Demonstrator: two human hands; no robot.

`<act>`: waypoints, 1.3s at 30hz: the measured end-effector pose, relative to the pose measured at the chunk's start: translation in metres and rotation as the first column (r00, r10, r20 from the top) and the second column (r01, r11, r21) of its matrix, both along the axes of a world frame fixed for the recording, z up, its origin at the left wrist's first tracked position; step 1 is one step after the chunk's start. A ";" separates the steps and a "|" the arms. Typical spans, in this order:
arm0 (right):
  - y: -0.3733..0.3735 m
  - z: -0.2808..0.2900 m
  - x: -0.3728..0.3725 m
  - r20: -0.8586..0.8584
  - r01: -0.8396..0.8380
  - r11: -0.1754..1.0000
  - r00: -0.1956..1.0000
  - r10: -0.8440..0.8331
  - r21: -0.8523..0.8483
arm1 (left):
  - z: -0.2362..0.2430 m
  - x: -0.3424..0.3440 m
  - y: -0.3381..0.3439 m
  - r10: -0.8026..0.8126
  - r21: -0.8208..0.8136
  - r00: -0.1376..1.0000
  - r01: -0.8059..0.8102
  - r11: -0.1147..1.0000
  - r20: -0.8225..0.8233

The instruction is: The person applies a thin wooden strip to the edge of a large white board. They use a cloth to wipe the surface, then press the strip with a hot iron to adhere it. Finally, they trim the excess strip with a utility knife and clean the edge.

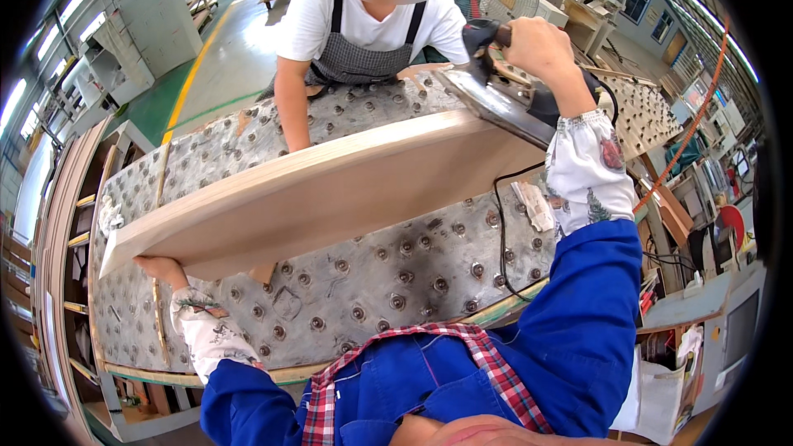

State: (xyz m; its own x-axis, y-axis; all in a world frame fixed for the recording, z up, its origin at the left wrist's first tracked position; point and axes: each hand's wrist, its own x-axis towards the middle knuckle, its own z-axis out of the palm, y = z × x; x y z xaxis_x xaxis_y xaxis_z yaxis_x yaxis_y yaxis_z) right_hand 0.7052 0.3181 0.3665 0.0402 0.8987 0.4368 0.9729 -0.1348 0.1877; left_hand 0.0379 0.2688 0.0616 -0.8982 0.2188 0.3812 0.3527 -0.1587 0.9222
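Note:
A long wooden panel point(339, 206) stands on its edge, tilted, across the studded worktable. My right hand point(541, 45) is closed round the handle of an electric iron point(504, 103), raised at the panel's right end. The iron's metal soleplate lies at the top edge there; whether it touches the wood I cannot tell. Down at the panel's lower left corner, my left hand point(163, 270) grips the wood, its fingers partly hidden. A pale strip of facing point(111, 254) sticks out at that left end.
Rows of ball rollers cover the metal worktable point(380, 289). Across it stands a co-worker in a checked apron point(363, 58), one arm reaching down behind the panel. The black cord point(500, 239) trails over the table near a crumpled white piece point(535, 205). Boards fill a rack point(62, 281) at left.

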 end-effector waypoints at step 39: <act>-0.002 0.001 -0.213 -0.061 -0.556 0.827 0.831 0.553 -0.088 | 0.025 0.035 -0.009 0.015 -0.034 0.999 -0.017 0.999 -0.046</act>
